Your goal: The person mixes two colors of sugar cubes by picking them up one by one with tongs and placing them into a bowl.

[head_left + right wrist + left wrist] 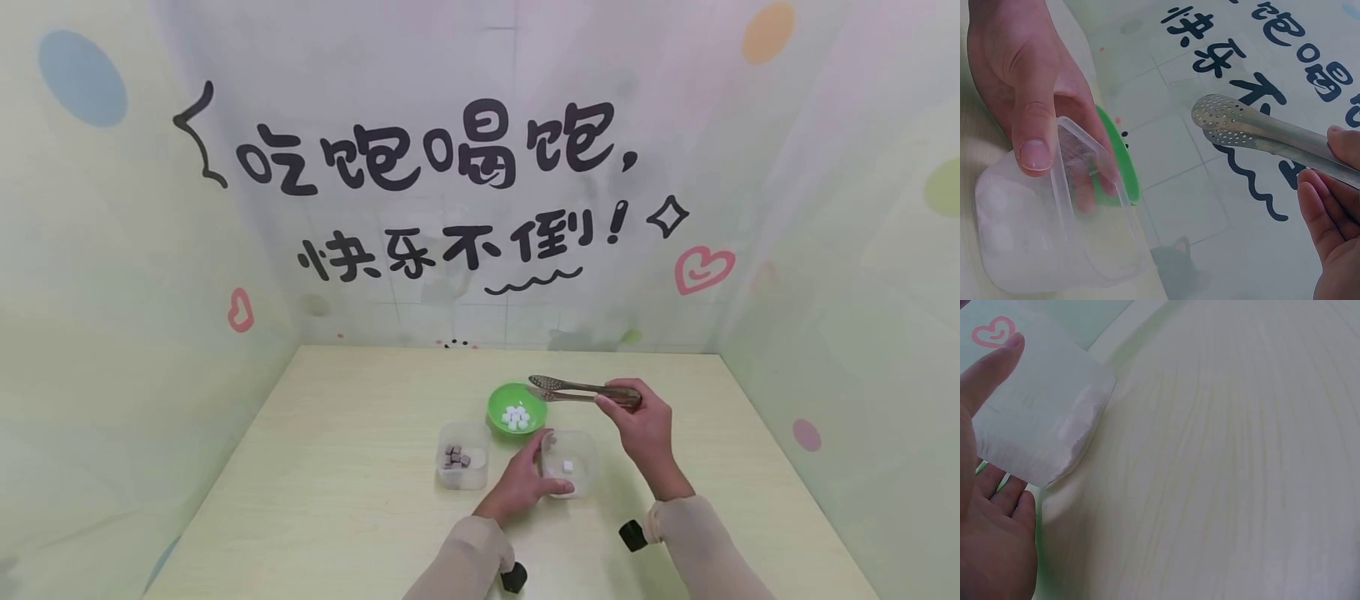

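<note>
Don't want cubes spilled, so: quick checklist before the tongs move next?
1. Right hand gripping the tongs: ok.
2. Tongs carrying nothing: ok, no cube shows in them.
3. Left hand holding the clear box: ok, gripping it at the side.
4. Tongs lined up over the single white cube in that box: not ok, in the head view they point at the edge of the green bowl.
5. Clear box flat on the table: cannot tell.
6. Brown cubes apart from white ones: ok, in the other box.
</note>
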Demonstrator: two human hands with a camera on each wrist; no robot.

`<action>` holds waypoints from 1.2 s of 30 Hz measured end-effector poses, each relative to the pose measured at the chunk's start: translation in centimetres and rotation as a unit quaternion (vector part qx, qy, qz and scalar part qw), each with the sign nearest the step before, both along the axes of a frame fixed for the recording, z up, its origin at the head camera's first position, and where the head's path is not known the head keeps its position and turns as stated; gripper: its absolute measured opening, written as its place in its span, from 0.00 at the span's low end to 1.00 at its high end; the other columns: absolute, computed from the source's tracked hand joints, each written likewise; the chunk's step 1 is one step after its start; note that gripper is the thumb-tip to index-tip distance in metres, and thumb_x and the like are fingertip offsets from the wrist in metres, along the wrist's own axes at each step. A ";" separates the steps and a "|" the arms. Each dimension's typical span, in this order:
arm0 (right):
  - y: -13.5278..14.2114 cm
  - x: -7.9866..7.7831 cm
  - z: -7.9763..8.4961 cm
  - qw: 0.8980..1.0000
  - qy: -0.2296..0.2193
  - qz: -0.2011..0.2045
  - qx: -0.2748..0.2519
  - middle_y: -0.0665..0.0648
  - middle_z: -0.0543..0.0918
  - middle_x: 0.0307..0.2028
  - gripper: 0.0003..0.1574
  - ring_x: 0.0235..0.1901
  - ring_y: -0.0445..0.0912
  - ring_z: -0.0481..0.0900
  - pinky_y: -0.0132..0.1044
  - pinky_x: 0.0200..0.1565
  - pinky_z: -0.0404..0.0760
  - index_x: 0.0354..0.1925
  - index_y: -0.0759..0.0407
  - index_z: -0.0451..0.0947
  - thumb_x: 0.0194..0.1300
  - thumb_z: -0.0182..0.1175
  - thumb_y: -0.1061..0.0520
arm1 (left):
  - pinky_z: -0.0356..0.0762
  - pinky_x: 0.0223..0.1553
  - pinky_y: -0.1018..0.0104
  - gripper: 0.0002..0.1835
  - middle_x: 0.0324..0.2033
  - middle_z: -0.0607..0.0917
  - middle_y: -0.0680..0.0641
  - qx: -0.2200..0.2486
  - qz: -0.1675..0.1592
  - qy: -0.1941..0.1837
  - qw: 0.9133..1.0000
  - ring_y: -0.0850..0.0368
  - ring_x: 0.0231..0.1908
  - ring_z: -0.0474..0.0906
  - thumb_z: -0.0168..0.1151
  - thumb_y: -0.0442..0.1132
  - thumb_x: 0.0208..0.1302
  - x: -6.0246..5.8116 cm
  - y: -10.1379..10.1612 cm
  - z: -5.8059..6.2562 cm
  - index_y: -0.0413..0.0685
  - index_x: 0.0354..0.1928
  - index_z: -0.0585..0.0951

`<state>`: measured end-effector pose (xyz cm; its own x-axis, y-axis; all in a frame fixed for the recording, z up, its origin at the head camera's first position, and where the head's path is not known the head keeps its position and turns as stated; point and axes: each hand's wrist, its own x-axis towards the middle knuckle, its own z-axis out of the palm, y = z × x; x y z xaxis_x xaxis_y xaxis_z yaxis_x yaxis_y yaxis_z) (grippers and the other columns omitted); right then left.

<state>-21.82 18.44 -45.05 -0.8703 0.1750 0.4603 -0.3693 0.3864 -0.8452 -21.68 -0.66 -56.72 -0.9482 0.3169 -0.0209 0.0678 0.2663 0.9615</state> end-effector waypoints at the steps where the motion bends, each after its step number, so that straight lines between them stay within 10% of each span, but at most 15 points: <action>1: 0.0 0.0 -0.1 1.000 0.000 0.000 0.000 0.65 0.85 0.32 0.14 0.28 0.33 0.80 0.24 0.28 0.77 0.42 0.69 0.80 0.56 0.70 0.67 | 0.55 0.68 0.47 0.51 0.70 0.65 0.45 0.000 0.000 -0.002 1.000 0.44 0.70 0.57 0.79 0.45 0.47 0.0 0.0 0.0 0.56 0.73 0.61; 17: 1.5 0.1 -1.4 1.000 0.020 0.016 -0.008 0.63 0.85 0.30 0.14 0.28 0.34 0.81 0.25 0.31 0.80 0.40 0.68 0.81 0.54 0.71 0.66 | 0.54 0.68 0.45 0.54 0.70 0.64 0.45 -0.004 -0.001 0.005 1.000 0.43 0.70 0.56 0.78 0.48 0.45 0.0 0.0 -0.1 0.53 0.74 0.59; 27: 1.2 2.3 0.7 0.999 -0.004 0.038 0.023 0.68 0.84 0.31 0.14 0.28 0.33 0.80 0.23 0.31 0.79 0.42 0.75 0.78 0.56 0.68 0.71 | 0.55 0.68 0.48 0.53 0.70 0.64 0.46 -0.003 -0.001 0.004 1.000 0.44 0.69 0.57 0.79 0.48 0.45 -0.1 0.0 -0.2 0.59 0.73 0.60; 36: 3.1 1.7 -2.0 0.997 -0.058 0.040 0.022 0.62 0.85 0.32 0.15 0.28 0.36 0.81 0.26 0.31 0.80 0.42 0.67 0.80 0.56 0.71 0.63 | 0.54 0.68 0.49 0.53 0.70 0.64 0.44 0.006 -0.008 0.009 1.000 0.44 0.70 0.56 0.79 0.45 0.46 -0.2 0.0 0.0 0.54 0.74 0.59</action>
<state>-20.13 21.50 -47.09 -0.9283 0.0856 0.3619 -0.3013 0.3973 -0.8669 -21.88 -0.68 -56.72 -0.9433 0.3319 0.0000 0.0895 0.2543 0.9630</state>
